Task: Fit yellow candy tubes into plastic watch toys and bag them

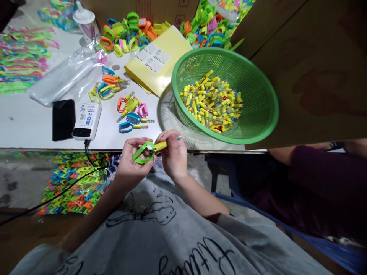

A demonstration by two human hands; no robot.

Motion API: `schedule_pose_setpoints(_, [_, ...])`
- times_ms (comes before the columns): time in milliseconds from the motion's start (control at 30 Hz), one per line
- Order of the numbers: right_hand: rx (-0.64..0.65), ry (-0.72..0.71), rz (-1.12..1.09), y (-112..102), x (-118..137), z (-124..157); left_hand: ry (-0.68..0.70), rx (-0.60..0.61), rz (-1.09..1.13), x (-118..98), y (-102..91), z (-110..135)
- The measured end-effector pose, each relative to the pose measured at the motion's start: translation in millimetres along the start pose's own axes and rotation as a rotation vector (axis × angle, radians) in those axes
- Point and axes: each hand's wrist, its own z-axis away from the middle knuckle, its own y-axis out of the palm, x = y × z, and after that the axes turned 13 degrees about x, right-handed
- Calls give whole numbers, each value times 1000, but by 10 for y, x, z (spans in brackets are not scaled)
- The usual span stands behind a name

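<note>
Near the table's front edge, my left hand (133,162) is closed around a green plastic loop toy (137,156), shaped like a small watch band. The fingers of my right hand (175,154) pinch a small yellow-wrapped tube (160,146), which looks like a candy tube. Its near end meets the green loop; whether it is fixed there I cannot tell. Just beyond my hands lie several finished-looking loops with tubes attached, among them a blue loop (126,127) and a pink loop (142,110). To the right, a green basket (268,114) holds a heap of yellow-wrapped tubes (212,101).
A yellow envelope (166,57) lies behind the basket, beside piled coloured loops (133,23). At left are a black phone (63,120), a white power bank (87,120) with a cable, and clear plastic bags (63,80). A person in a dark sleeve (318,172) sits at right.
</note>
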Motion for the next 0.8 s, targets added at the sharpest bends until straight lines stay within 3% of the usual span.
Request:
schedule_pose_setpoints(267, [171,-7,-15,-50,133,-38,134,-68,-262,-88,76,9])
schedule_pose_setpoints(433, [228,-44,36,-124,145,-29,-36,-59,-378,-22,10,-30])
schedule_pose_setpoints(600, [216,-40,50,-141,130,-6,-191,24,-203,-99,-9,-66])
schedule_pose_setpoints(800, [148,-30,187,-149,174,-33,-243,21,-155,-165,20,-84])
